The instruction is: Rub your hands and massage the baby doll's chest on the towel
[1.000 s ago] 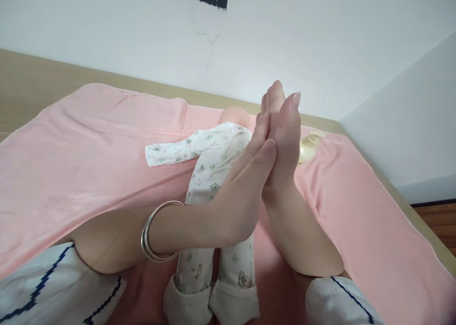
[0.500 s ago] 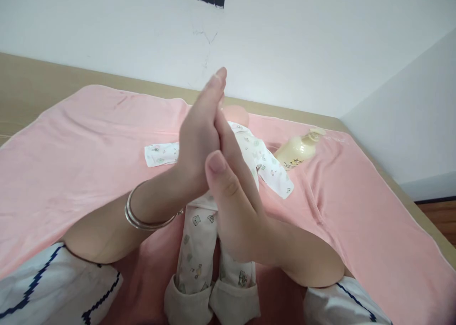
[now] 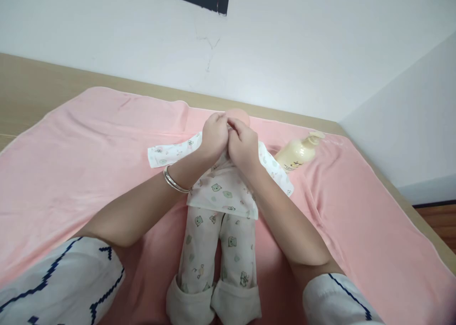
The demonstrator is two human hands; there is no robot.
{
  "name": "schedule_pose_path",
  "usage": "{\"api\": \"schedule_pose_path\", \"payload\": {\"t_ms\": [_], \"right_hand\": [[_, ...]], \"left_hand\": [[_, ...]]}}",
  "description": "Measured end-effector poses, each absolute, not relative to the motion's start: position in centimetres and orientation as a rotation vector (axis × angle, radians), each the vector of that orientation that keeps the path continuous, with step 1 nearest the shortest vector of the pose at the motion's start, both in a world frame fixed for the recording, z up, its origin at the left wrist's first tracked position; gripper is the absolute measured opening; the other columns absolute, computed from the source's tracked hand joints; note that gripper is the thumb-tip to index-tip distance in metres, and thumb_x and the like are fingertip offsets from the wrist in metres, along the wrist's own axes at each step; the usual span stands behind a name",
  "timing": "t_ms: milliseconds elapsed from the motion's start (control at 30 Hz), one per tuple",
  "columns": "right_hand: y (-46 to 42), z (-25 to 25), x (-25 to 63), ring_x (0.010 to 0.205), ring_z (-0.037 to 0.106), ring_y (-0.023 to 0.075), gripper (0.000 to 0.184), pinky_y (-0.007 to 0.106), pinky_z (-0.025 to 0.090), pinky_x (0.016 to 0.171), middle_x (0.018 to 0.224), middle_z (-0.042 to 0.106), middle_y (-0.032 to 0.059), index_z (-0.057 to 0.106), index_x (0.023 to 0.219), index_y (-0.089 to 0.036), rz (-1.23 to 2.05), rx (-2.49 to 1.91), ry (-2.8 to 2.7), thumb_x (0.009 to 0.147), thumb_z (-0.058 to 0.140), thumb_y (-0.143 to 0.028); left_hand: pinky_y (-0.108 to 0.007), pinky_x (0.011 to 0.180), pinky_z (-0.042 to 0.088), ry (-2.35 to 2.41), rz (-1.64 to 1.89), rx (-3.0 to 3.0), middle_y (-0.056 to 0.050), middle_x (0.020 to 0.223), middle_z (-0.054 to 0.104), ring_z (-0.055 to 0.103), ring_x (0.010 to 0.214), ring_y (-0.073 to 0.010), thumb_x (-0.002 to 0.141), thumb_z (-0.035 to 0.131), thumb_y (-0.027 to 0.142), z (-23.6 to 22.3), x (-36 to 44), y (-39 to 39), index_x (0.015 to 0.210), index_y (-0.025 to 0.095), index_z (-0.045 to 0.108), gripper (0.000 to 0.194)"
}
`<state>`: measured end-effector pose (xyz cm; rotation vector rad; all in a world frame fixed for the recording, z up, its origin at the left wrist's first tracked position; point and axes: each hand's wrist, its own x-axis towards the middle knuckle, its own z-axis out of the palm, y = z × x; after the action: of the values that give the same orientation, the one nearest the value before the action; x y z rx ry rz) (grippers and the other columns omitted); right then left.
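While the clothed doll lies on the pink blanket, the left hand and right hand meet over it, both loosely curled; I cannot tell whether they enclose anything. Near one sleeve lies a cream bottle.

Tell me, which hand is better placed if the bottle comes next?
Probably the right hand: it's nearer the cream bottle beside the printed shirt; the left hand is farther away.
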<state>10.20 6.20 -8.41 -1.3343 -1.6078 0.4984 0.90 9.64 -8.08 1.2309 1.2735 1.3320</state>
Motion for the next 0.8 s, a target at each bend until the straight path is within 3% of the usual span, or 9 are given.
{"api": "schedule_pose_path", "payload": {"t_ms": [67, 267, 533, 667, 800], "right_hand": [[6.9, -9.5, 10.6, 0.112, 0.076, 0.0262, 0.042, 0.048, 0.059, 0.108, 0.119, 0.083, 0.005, 0.079, 0.119, -0.024, 0.438, -1.382, -1.655, 0.094, 0.045, -0.021], [7.0, -10.7, 11.0, 0.12, 0.074, 0.024, 0.047, 0.045, 0.056, 0.112, 0.129, 0.081, 0.0045, 0.079, 0.12, -0.025, 0.381, -1.334, -1.647, 0.09, 0.044, -0.014], [6.6, -11.6, 12.8, 0.135, 0.069, 0.0221, 0.048, 0.045, 0.051, 0.123, 0.139, 0.077, 0.0044, 0.077, 0.128, -0.023, 0.291, -1.318, -1.834, 0.093, 0.044, -0.017], [6.3, -11.7, 13.9, 0.152, 0.054, 0.0229, 0.051, 0.047, 0.038, 0.134, 0.155, 0.065, 0.0083, 0.071, 0.139, -0.017, 0.241, -1.461, -1.956, 0.098, 0.042, -0.021], [5.2, -10.5, 13.4, 0.165, 0.033, 0.0306, 0.062, 0.056, 0.025, 0.139, 0.173, 0.04, 0.0193, 0.046, 0.16, -0.001, 0.208, -1.711, -2.082, 0.104, 0.036, -0.026]], "left_hand": [[-0.04, 0.116, 0.053, 1.377, 1.315, 1.304, -0.013, 0.127, 0.077, 0.069, 0.127, -0.0261, 0.095, 0.047, 0.017, -8.9, 1.2, 9.7, 0.098, 0.02, 0.068, 0.022], [-0.04, 0.125, 0.046, 1.508, 1.322, 1.424, -0.017, 0.141, 0.072, 0.063, 0.14, -0.0275, 0.093, 0.045, 0.011, -10.1, 1.5, 9.1, 0.118, 0.016, 0.069, 0.035], [-0.046, 0.123, 0.048, 1.475, 1.285, 1.799, -0.015, 0.129, 0.075, 0.067, 0.129, -0.0285, 0.091, 0.044, 0.01, -12.2, 0.6, 8.8, 0.117, 0.015, 0.07, 0.037], [-0.048, 0.123, 0.048, 1.474, 1.233, 1.977, -0.014, 0.131, 0.075, 0.066, 0.127, -0.0286, 0.092, 0.046, 0.018, -13.6, -0.6, 8.5, 0.12, 0.015, 0.07, 0.036], [-0.049, 0.123, 0.047, 1.48, 1.19, 2.06, -0.012, 0.131, 0.077, 0.066, 0.127, -0.0284, 0.095, 0.042, 0.026, -14.1, -1.6, 8.2, 0.119, 0.018, 0.071, 0.038]]}}
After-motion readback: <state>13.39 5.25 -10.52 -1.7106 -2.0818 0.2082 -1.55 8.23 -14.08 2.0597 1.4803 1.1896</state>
